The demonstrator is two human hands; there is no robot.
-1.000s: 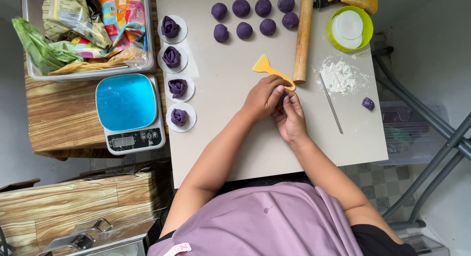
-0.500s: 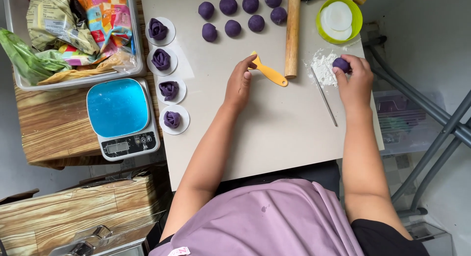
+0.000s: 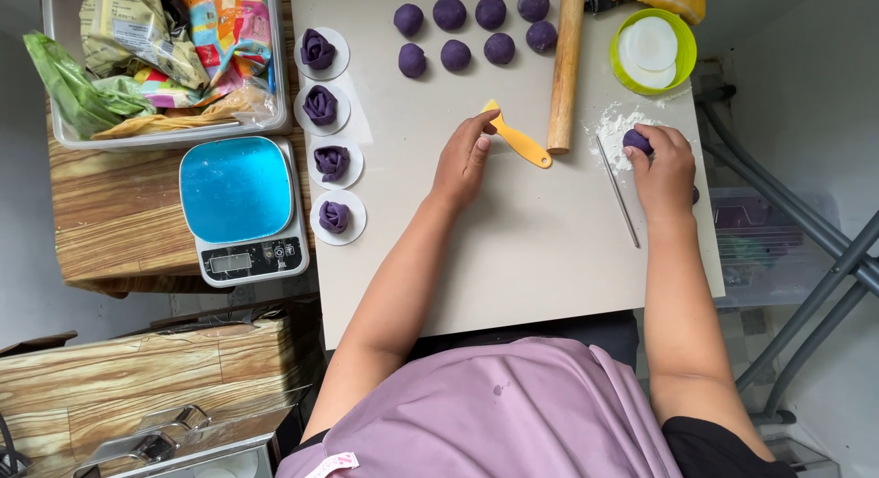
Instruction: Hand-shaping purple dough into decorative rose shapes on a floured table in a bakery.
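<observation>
left hand [image 3: 464, 157]: centre of the frame, palm down on the surface [image 3: 513, 258], fingers loosely spread, tips touching the blade end of the yellow scraper [image 3: 518, 140]; not gripping it.
scraper axis: slanting from upper left to lower right, handle end pointing toward the rolling pin [image 3: 565, 68], just beside it.
right hand [image 3: 664, 165]: right edge of the frame, fingers curled around a purple dough ball [image 3: 637, 141], pressed into the flour patch [image 3: 612, 130].
nearer hand: left for the scraper, right for the dough ball.
between the hands: thin metal rod [image 3: 619, 190], lying near upright.
other dough balls [image 3: 472, 27]: top centre, well apart from both hands.
</observation>
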